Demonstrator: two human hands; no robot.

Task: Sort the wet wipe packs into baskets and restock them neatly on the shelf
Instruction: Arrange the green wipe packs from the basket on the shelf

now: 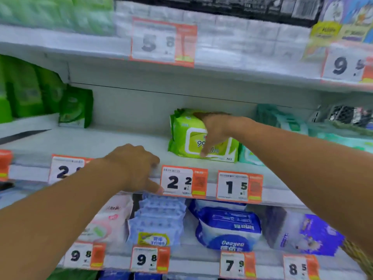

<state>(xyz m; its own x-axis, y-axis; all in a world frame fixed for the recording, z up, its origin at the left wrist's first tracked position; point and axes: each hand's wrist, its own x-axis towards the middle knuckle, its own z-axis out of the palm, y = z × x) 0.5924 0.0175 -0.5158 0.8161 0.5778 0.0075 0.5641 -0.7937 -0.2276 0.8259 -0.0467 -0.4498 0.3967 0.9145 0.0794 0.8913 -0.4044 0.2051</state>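
A stack of lime-green wet wipe packs (187, 136) stands on the middle shelf (113, 142). My right hand (214, 130) grips the stack from above, fingers over its top edge and thumb down across the front label. My left hand (135, 166) rests on the shelf's front lip, fingers curled over the edge and thumb pointing down beside the 2.2 price tag (183, 181). A pale teal pack (249, 156) lies directly right of the green stack.
Dark green packs (76, 107) stand at the shelf's left. Teal packs (282, 120) and a wire basket (343, 115) are at the right. Pink, light blue and blue Deeyen packs (228, 229) fill the shelf below. A woven basket rim (357, 257) shows at lower right.
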